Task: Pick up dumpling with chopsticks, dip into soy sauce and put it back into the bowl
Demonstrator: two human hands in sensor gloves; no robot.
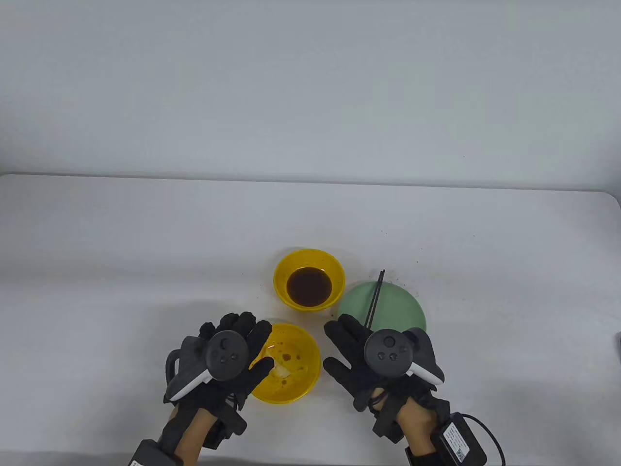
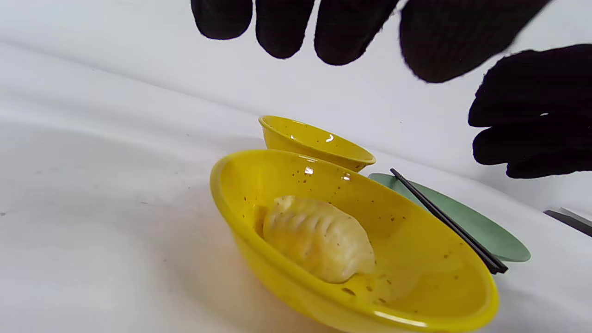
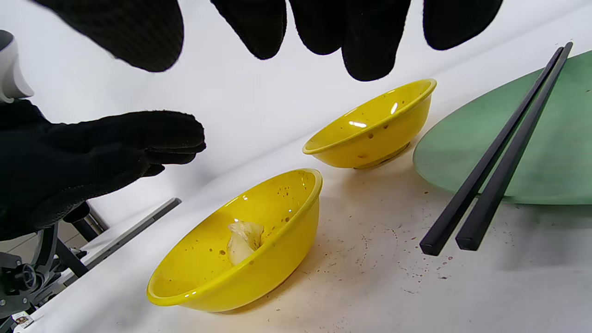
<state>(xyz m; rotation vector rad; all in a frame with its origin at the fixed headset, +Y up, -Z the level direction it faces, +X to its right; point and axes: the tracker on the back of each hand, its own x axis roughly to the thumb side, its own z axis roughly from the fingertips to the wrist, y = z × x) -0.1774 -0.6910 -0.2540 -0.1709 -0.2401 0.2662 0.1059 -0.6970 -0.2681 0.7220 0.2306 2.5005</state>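
Note:
A pale dumpling (image 1: 282, 371) (image 2: 319, 236) (image 3: 243, 240) lies in the near yellow bowl (image 1: 310, 359) (image 2: 259, 268) (image 3: 259, 273). Behind it stands a second yellow bowl (image 1: 335, 272) (image 2: 319, 143) (image 3: 374, 129) holding dark soy sauce (image 1: 309, 286). Two black chopsticks (image 1: 375, 298) (image 2: 444, 217) (image 3: 499, 157) lie side by side across a green plate (image 1: 402, 306) (image 2: 481, 226) (image 3: 555, 138). My left hand (image 1: 254, 342) hovers over the near bowl's left rim, fingers (image 2: 286, 27) spread, holding nothing. My right hand (image 1: 339, 344) hovers just right of that bowl, over the plate's near edge, fingers (image 3: 323, 27) spread and empty, close to the chopsticks' near ends.
Brown sauce specks dot the white table (image 1: 145, 252) around the plate. The table's far edge meets a pale wall (image 1: 310, 97). A dark object (image 1: 618, 344) pokes in at the right edge. A small black box with a cable (image 1: 458, 441) sits at my right wrist.

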